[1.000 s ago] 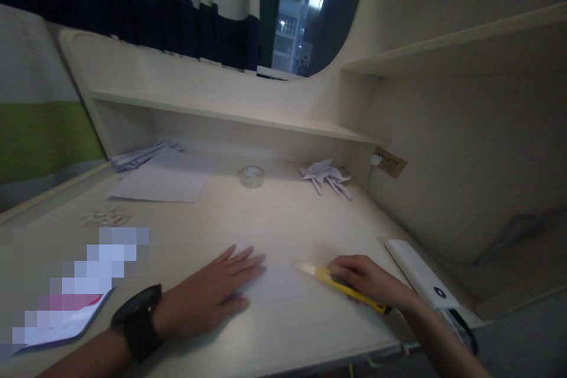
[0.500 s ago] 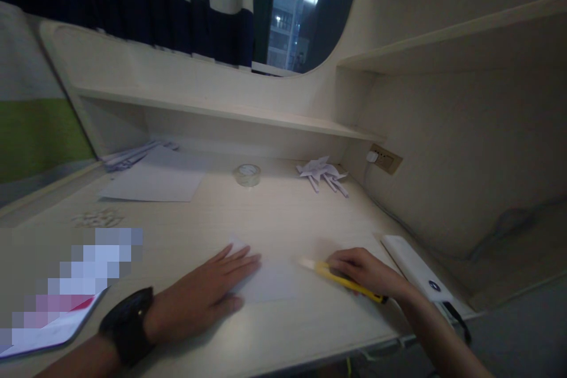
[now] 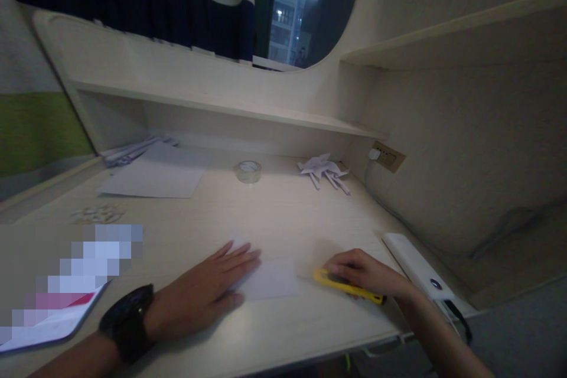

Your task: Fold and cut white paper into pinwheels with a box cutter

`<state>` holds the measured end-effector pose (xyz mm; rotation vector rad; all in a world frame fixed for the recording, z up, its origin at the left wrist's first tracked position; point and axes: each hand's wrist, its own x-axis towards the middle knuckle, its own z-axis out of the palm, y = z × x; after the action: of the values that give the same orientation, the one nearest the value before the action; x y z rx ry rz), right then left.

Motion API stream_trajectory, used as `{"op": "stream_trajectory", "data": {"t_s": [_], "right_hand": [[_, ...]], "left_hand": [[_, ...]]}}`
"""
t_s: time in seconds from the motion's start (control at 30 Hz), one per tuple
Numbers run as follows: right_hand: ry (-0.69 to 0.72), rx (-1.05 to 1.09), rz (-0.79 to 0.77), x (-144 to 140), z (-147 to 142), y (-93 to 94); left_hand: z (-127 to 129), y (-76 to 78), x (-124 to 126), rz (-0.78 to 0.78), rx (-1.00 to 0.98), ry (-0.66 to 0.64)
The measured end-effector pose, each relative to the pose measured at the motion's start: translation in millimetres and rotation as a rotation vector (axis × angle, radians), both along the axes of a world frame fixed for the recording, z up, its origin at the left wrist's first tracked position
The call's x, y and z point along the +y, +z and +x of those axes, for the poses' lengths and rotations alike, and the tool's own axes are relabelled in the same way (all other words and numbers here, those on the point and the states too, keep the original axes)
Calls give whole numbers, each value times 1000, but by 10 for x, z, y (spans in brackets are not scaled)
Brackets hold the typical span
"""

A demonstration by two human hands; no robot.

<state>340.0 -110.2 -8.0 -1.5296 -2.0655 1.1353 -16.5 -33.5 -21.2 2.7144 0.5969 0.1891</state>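
A small sheet of white paper (image 3: 274, 279) lies on the desk in front of me. My left hand (image 3: 208, 286), with a dark watch (image 3: 128, 319) on its wrist, rests flat over the left part of the paper, fingers stretched out. Part of the sheet is hidden under that hand. On the right, my right hand (image 3: 361, 271) is closed around a yellow utility knife (image 3: 349, 289). The knife's thin blade points left, close to the paper's right edge; I cannot tell whether it touches the desk.
Behind the hands are a roll of clear tape (image 3: 248, 172), paper pinwheels (image 3: 323, 171) and a large white sheet (image 3: 159, 171). Small pale pieces (image 3: 98, 212) lie left, above a partly blurred tablet-like device (image 3: 57, 325). A white power strip (image 3: 416, 266) sits by the right wall.
The knife's blade looks sharper and slightly lower relative to the paper, while the right hand has barely shifted. The left hand stays put on the paper. The view has tilted slightly.
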Motion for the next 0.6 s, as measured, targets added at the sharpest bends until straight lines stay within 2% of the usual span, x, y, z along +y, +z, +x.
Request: {"op": "stream_trajectory", "data": {"t_s": [0.2, 0.47, 0.6], "right_hand": [[59, 77, -93, 104, -62, 38], [162, -219, 262, 316, -299, 87], [80, -252, 343, 372, -382, 55]], "left_hand": [[13, -18, 43, 12, 18, 17], [-71, -55, 258, 65, 29, 58], [16, -68, 331, 159, -14, 134]]}}
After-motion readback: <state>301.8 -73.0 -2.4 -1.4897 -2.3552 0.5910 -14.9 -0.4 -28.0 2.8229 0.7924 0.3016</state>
